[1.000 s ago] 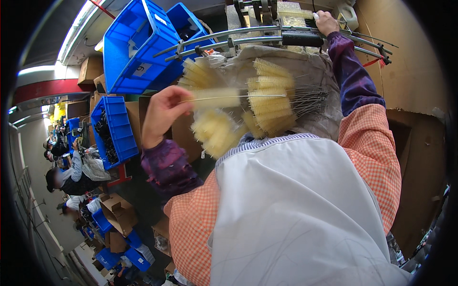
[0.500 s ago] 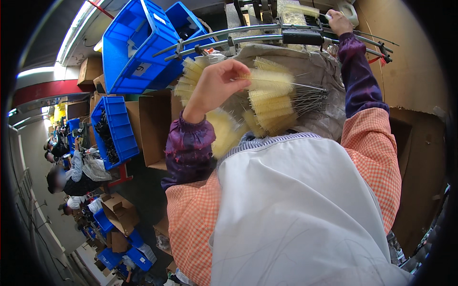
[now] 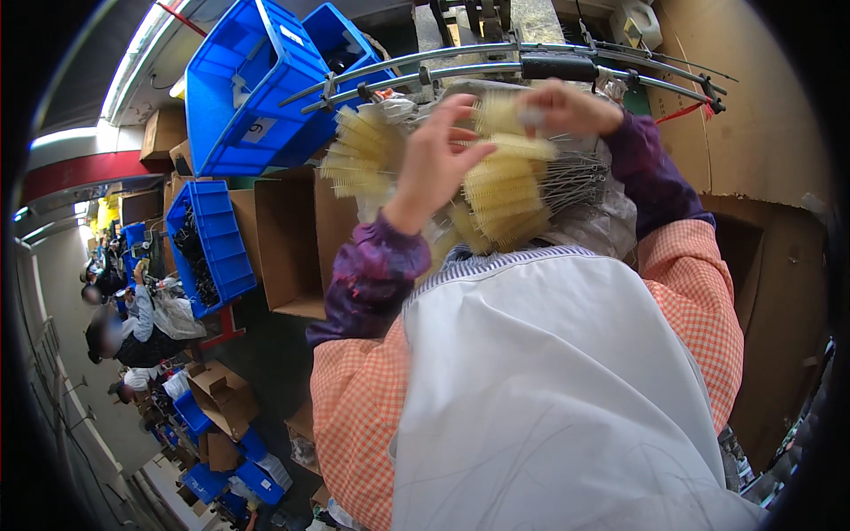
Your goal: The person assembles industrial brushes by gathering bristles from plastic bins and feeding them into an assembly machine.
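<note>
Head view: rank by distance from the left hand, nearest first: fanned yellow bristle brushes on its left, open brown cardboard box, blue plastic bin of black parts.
From the left hand:
1. Fanned yellow bristle brushes, just left.
2. Open brown cardboard box, lower left.
3. Blue plastic bin of black parts, farther left, past the box.

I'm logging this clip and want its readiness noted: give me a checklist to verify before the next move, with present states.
1. Left hand free: ok; thumb and fingers parted, nothing visibly gripped.
2. Right hand free: cannot tell; motion blur, with a pale thing at its fingertips.
3. Yellow brushes within reach: ok, piled beneath both hands.
4. Wire handles neatly aligned: not ok; they fan and cross.
5. Right hand clear of the black grip: cannot tell.
</note>
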Demonstrator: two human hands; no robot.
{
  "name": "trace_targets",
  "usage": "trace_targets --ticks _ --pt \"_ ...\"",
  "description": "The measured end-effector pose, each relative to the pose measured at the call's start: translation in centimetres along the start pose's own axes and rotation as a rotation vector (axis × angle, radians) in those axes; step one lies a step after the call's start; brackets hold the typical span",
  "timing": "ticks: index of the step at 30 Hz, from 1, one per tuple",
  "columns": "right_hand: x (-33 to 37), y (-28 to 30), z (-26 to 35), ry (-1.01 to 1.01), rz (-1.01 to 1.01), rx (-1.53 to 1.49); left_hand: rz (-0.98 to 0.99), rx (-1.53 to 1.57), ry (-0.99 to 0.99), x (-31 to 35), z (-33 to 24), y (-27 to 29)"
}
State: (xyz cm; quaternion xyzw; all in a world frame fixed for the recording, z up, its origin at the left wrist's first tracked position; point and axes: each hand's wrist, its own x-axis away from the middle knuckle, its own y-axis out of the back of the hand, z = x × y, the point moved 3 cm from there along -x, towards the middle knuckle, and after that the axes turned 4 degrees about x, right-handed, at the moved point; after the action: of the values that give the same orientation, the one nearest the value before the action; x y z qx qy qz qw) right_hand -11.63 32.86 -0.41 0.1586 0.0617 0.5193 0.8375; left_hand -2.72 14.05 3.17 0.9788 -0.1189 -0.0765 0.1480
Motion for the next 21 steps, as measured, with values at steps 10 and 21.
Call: trace_targets --ticks 10,21 --pt "-3.4 13.3 -14.1 -0.380 -0.822 1.155 0.197 -0.894 0.874 12.6 13.9 8.9" --pt "-3.7 13.8 -15.6 -0.443 -0.738 0.931 0.144 -0.639 0.644 13.6 12.4 11.3"
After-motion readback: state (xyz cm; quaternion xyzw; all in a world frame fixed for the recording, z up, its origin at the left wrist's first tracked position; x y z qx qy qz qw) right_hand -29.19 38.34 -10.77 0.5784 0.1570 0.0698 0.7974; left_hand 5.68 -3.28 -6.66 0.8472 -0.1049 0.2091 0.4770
